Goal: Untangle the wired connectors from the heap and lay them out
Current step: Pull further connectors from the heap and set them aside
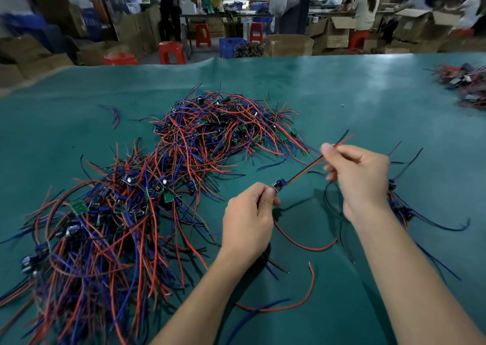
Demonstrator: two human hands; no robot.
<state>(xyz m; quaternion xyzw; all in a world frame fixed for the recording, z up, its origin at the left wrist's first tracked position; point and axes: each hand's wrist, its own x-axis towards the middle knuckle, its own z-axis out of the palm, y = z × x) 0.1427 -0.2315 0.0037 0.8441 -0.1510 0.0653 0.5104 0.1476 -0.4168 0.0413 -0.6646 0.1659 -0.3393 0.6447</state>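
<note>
Where left hand [248, 217] pinches, connector [278, 185] at fingertips.

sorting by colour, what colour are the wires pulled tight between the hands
Red and black wires, running side by side; seen in the head view.

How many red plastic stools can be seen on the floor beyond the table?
5: one nearest the table edge, one partly hidden left of it, two by the far bench, one far right. Others may be hidden.
</note>
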